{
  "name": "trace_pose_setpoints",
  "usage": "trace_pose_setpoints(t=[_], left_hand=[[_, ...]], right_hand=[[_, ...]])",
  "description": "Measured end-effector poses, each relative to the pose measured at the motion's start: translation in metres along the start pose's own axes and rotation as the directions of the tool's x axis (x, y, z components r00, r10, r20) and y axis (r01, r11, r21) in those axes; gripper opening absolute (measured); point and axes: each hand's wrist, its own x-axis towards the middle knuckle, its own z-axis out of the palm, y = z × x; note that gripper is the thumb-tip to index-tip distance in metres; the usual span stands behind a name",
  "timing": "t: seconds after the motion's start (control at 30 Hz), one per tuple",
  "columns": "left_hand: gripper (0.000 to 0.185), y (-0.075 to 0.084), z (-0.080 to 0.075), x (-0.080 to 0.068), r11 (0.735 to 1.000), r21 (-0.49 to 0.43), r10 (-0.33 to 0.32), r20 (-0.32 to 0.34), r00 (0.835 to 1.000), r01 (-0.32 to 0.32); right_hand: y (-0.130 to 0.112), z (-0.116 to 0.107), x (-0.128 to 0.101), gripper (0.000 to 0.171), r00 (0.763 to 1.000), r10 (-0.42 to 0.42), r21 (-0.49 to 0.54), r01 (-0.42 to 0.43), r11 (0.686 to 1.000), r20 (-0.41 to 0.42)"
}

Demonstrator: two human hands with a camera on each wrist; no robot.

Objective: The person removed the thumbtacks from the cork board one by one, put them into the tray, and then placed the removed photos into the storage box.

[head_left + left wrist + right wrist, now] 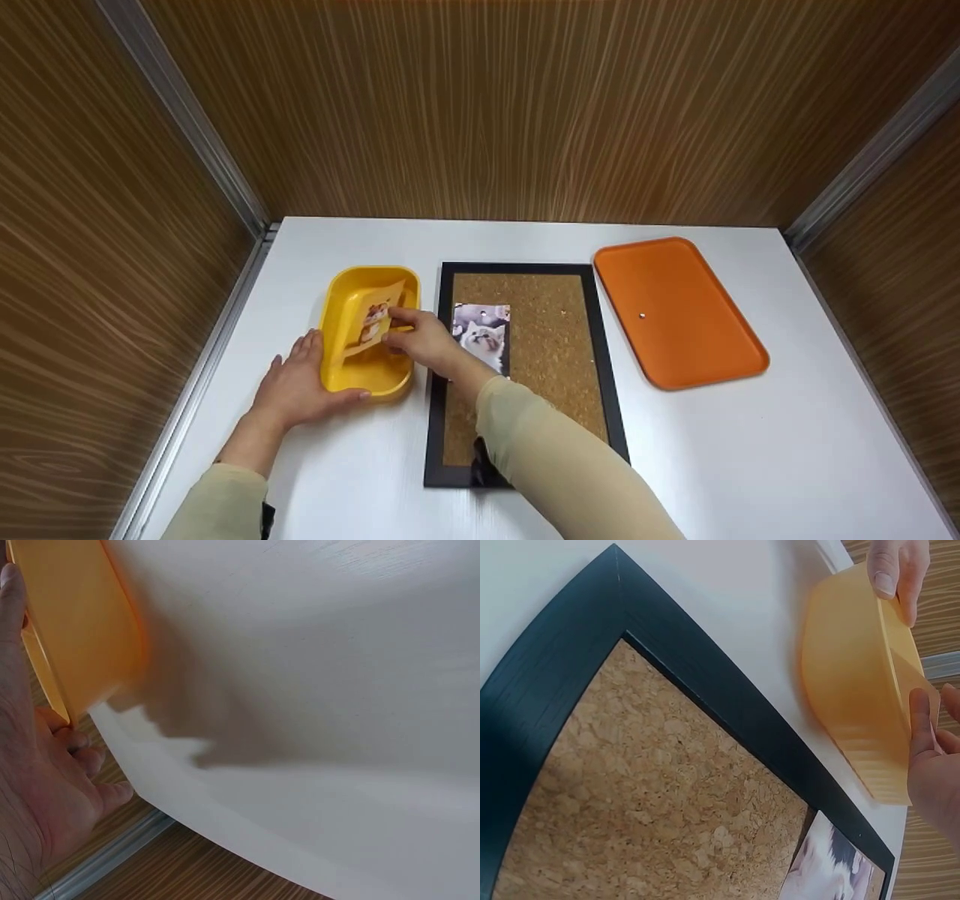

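Observation:
A yellow plastic tub (339, 322) stands on the white table, left of a black-framed cork board (551, 337). My left hand (298, 384) rests against the tub's near left corner, fingers straight along its side and thumb on the front wall; the left wrist view shows that hand (37, 780) beside the tub (75, 622). My right hand (421, 339) reaches over the tub's right rim and pinches a photo card (375, 319) inside it. A cat photo (484, 334) lies on the cork. The right wrist view shows the tub (855, 667), the cork board (645, 795) and my right hand (934, 757).
An orange tray (679, 311) lies right of the board with one small pin (642, 316) on it. Wood-grain walls (525, 105) close in the table (750, 450) at the back and both sides, with metal strips in the corners.

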Motion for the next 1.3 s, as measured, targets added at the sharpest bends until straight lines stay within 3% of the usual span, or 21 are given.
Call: trace_pose_setpoints(t=[1.3], left_hand=[[0.137,0.001,0.000,0.001,1.000,0.005,-0.007,0.011,1.000,0.006]], right_hand=[[-0.011,-0.011,-0.012,0.061,1.000,-0.008,-0.012,0.008,1.000,0.005]])
